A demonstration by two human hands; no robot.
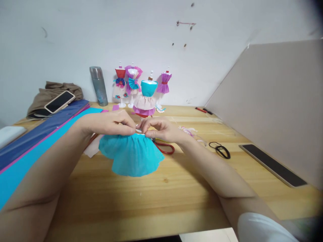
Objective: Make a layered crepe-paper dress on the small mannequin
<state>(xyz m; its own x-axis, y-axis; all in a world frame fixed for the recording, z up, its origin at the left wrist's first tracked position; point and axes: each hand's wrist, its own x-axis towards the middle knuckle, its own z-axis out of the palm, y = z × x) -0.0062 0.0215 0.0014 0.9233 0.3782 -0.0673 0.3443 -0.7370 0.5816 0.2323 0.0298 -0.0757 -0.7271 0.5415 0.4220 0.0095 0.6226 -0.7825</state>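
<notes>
A turquoise gathered paper skirt [133, 154] hangs fanned out above the wooden table, its white waistband at the top. My left hand [114, 122] pinches the waistband's left end between thumb and fingers. On the other end, my right hand [160, 129] has its thumb and fingertips closed on the band. Just behind the hands stands a small dress form [149, 89] with a turquoise top and tiers of pale pink, purple and red. Red-handled scissors [166, 148] lie partly hidden behind the skirt and my right hand.
Several dressed miniature forms [133, 80] and a grey flask [99, 85] line the wall. Coloured paper sheets [58, 131] and a phone [60, 102] occupy the left side. To the right lie black cord [220, 150], a dark flat device [274, 164] and a red-and-black pen-like tool [203, 110].
</notes>
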